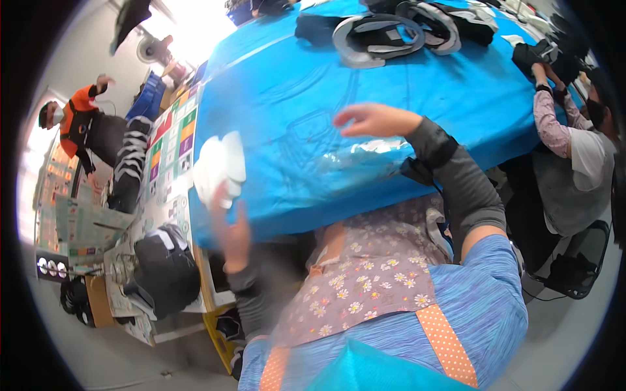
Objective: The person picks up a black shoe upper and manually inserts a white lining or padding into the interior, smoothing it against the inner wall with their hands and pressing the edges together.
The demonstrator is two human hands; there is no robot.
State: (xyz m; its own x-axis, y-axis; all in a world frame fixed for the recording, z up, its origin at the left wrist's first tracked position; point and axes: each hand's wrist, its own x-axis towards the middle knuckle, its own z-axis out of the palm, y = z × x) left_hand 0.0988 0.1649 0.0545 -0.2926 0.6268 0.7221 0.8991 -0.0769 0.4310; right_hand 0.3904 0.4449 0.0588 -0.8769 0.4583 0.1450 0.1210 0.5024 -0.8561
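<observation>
Left-hand fingers [242, 221] blurred against white pads [225, 159]; whether they pinch, I cannot tell.
Pads are at the left edge of the blue worktop [261, 101]; the right hand [380, 121], fingers slightly parted, hovers inside its near edge. Colour-blocked sheet [171, 156] alongside: lettering illegible.

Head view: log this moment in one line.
left hand: blurred, at white pads, grip unclear | right hand: empty, over blue table cover | grey-black pieces: far side
</observation>
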